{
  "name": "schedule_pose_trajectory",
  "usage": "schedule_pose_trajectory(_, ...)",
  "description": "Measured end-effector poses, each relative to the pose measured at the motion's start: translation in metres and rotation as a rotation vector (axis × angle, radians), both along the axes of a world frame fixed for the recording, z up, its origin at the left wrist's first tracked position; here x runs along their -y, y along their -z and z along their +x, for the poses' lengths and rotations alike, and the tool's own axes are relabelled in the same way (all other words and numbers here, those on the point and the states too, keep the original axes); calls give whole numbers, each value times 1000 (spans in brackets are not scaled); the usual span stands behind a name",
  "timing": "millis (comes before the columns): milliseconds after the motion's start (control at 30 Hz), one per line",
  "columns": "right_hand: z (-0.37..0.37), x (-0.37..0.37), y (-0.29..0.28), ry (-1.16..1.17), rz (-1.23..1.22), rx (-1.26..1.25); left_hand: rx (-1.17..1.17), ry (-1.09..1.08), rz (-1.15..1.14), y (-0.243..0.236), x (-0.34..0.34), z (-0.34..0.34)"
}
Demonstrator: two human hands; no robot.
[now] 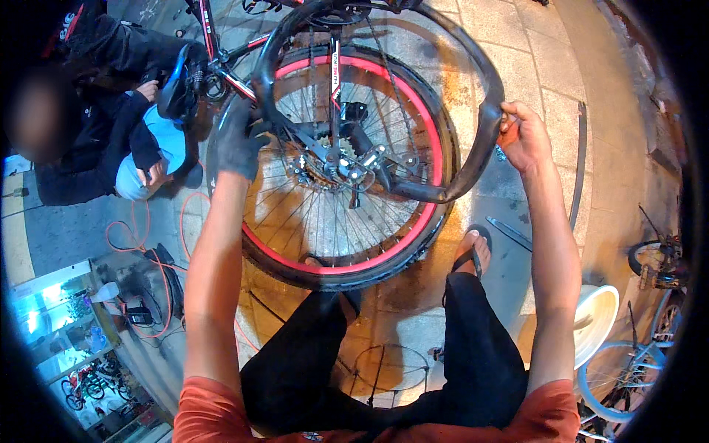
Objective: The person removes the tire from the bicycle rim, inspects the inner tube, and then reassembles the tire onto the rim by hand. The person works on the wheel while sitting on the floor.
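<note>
A long black inner tube [465, 173] forms a large loop in front of a bicycle rear wheel with a red rim [436, 148], gears and a derailleur [357, 165]. My left hand [244, 140], in a dark grey glove, is closed around the left part of the loop beside the bike frame [336, 74]. My bare right hand [523, 135] pinches the right side of the tube between thumb and fingers, to the right of the wheel. The tube is partly behind the frame and gears.
A seated person [111, 133] in dark clothes is at left, beside a dark saddle [177, 85]. Orange hose [194, 201] lies on the floor. A white basin [597, 321], flat strips [509, 235] and bicycles [620, 369] are at right; a glass display case [59, 321] stands lower left.
</note>
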State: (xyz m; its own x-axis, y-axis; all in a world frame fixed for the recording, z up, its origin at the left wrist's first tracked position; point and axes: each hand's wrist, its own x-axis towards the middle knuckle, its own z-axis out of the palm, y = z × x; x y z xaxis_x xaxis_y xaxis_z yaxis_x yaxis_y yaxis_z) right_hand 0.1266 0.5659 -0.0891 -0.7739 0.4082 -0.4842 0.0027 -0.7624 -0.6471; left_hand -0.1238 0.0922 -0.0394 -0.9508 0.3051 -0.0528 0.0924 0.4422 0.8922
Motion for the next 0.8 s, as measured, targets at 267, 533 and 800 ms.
schedule_pose_trajectory(267, -77, -22, 33, -127, 38, 78, 93, 136, -644, -44, -84, -86)
schedule_pose_trajectory(533, -113, 42, -117, -152, 753, -429, 46, -87, 212, -19, -35, -52)
schedule_pose_trajectory(800, 40, 141, -152, -700, 618, -386, 606, -111, 497, 43, 142, 128)
